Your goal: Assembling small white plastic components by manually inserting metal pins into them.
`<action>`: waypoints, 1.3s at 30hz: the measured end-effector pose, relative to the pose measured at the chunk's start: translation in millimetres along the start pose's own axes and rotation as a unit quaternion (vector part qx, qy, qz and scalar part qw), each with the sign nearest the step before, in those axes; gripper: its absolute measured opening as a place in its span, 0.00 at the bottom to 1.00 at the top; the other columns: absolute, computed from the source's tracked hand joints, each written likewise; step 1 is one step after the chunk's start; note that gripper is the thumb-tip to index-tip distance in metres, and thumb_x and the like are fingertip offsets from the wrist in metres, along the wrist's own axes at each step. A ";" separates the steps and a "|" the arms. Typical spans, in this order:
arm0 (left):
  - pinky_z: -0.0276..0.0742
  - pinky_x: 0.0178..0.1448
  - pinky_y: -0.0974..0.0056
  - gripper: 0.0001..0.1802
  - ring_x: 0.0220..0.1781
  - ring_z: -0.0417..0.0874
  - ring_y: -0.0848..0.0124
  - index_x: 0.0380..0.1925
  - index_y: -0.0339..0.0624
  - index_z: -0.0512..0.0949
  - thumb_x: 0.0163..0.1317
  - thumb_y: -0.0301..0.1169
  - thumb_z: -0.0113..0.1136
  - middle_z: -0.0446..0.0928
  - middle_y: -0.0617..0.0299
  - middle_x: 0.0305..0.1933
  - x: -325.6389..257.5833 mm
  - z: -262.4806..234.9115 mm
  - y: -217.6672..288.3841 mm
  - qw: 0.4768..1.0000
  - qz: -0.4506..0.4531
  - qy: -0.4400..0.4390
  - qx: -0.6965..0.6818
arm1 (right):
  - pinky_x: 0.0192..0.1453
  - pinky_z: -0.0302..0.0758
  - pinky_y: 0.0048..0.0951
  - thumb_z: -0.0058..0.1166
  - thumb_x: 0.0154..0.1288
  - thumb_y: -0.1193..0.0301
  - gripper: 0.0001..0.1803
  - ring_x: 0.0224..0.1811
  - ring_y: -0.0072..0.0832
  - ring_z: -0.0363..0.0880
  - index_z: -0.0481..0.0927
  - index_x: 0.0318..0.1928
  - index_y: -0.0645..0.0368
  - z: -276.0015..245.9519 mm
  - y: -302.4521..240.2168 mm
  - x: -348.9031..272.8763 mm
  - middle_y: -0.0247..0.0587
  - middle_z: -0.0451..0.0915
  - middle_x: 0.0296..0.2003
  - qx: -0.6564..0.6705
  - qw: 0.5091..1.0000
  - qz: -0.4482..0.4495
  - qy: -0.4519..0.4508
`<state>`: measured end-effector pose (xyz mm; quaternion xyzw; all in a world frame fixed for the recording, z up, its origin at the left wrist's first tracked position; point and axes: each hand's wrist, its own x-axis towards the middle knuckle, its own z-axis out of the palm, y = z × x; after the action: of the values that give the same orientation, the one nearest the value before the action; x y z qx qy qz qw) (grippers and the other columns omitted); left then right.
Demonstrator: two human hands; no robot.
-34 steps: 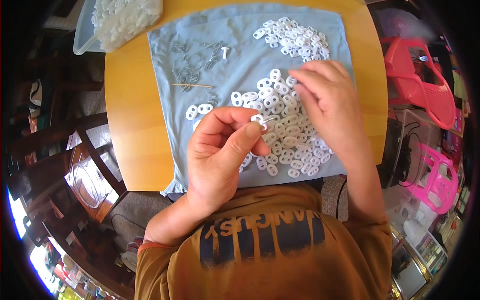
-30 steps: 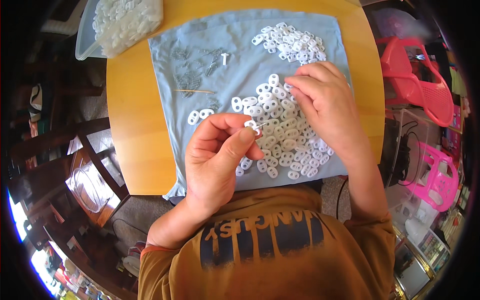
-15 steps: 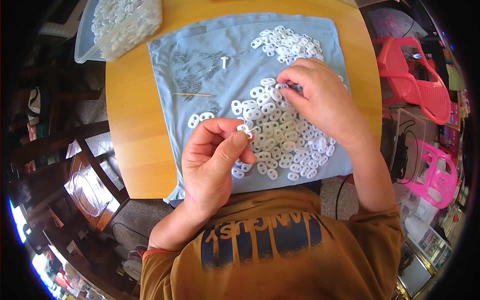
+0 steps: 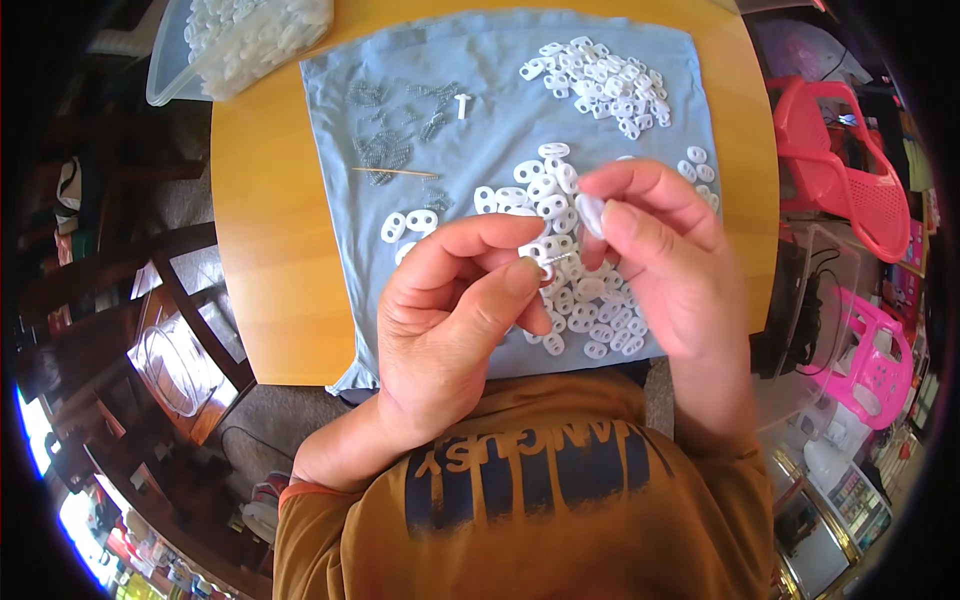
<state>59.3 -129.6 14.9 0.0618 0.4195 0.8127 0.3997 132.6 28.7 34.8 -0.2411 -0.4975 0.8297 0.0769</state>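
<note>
Assembly underway: left hand [image 4: 455, 310] pinches a small metal spring [image 4: 553, 258] btwn thumb & forefinger, while right hand [image 4: 655, 250] clamps a white plastic oval piece [image 4: 589, 213] just beside it, above the blue cloth [image 4: 520, 90] on the round wooden surface [image 4: 260, 220]. Step looks like fitting spring into piece; next move likely needs fine alignment. Beyond: loose white pieces pile [image 4: 598, 82], springs heap [image 4: 385, 150], clear tub [image 4: 240, 40] at far edge.

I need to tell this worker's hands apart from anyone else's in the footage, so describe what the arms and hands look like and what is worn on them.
Both hands are bare: the left hand and right hand show no gloves, rings or watch. The forearms are uncovered too. An orange-brown short sleeve ends near the left elbow, part of an orange-brown T-shirt with dark navy lettering across the chest.
</note>
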 end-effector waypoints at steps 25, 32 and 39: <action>0.72 0.31 0.70 0.10 0.24 0.75 0.72 0.42 0.33 0.73 0.59 0.21 0.54 0.77 0.58 0.32 -0.8 5.6 -2.5 0.999 -0.014 0.031 0.018 | 0.47 0.64 0.20 0.49 0.62 0.79 0.11 0.41 0.20 0.69 0.74 0.45 0.68 8.6 6.2 -17.4 0.38 0.72 0.39 -0.257 0.947 -0.189 -0.042; 0.73 0.31 0.71 0.10 0.26 0.76 0.72 0.42 0.33 0.73 0.59 0.21 0.54 0.77 0.57 0.33 -0.9 3.5 -4.5 0.999 -0.010 0.024 0.020 | 0.41 0.68 0.22 0.51 0.60 0.80 0.10 0.36 0.24 0.72 0.77 0.43 0.66 8.1 9.1 -11.7 0.40 0.75 0.35 -0.336 0.901 -0.272 -0.032; 0.75 0.35 0.75 0.11 0.30 0.76 0.79 0.43 0.33 0.73 0.59 0.17 0.53 0.76 0.63 0.33 0.1 1.2 -4.9 1.000 -0.011 0.014 -0.006 | 0.36 0.70 0.22 0.51 0.59 0.82 0.11 0.32 0.26 0.73 0.79 0.42 0.64 12.1 9.8 -12.5 0.40 0.77 0.33 -0.362 0.890 -0.277 0.006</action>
<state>62.6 -127.1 12.1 0.0441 0.4210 0.8114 0.4030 138.9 9.7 35.1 -0.1093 -0.8097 0.5356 0.2136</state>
